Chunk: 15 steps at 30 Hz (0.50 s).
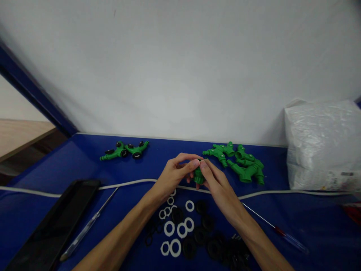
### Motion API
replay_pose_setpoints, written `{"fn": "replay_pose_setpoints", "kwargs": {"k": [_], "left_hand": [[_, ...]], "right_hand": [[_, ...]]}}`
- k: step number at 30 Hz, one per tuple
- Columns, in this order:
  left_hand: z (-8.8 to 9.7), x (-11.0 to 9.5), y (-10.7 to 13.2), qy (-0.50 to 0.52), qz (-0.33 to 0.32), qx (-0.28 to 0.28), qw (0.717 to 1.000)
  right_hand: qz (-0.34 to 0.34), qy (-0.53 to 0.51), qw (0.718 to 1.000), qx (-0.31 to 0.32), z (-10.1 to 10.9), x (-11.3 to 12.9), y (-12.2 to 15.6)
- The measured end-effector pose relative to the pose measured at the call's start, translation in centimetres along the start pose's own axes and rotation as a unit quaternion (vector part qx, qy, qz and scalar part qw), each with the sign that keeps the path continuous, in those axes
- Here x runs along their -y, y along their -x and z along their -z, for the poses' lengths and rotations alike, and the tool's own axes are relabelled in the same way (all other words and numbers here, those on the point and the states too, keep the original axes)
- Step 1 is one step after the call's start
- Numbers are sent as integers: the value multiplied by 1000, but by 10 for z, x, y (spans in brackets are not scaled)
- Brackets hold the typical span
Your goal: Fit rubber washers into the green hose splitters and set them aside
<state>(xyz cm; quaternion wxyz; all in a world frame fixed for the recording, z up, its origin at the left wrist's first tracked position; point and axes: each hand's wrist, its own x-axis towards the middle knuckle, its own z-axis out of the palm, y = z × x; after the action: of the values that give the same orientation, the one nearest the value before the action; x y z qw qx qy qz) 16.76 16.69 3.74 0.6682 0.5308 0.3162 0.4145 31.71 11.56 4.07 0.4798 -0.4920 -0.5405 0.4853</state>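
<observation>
Near the middle of the blue table, my left hand (180,170) and my right hand (212,174) are closed together around a green plastic hose splitter (199,176). Both thumbs press at its top, and the fingers hide much of it. Below my hands lie several white rings (175,248) and black rings (189,247). Beyond my right hand is a group of green splitter bodies (246,165) without black parts. Back left, green splitters with black fittings (124,150) rest on the table.
A dark tablet-like device (56,226) and a thin clear-handled tool (87,226) lie left. A screwdriver (278,229) lies right. A white cable (270,192) crosses the blue table (175,146). A wrapped white package (324,146) stands right, and a white wall (180,67) rises behind.
</observation>
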Motion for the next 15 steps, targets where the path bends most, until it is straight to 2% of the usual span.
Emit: {"fn": "replay_pose_setpoints", "kwargs": {"k": [3,9,15], "left_hand": [[-2,-2,2,-13,11,-11,1000],[-7,-1,5,24,31,43,998],[-10,4,4,78,28,45,996]], "right_hand": [[-6,24,1000,-14,1,0,2],[5,25,999,-21,0,0,2],[13,8,999,-39,-1,-3,0]]}}
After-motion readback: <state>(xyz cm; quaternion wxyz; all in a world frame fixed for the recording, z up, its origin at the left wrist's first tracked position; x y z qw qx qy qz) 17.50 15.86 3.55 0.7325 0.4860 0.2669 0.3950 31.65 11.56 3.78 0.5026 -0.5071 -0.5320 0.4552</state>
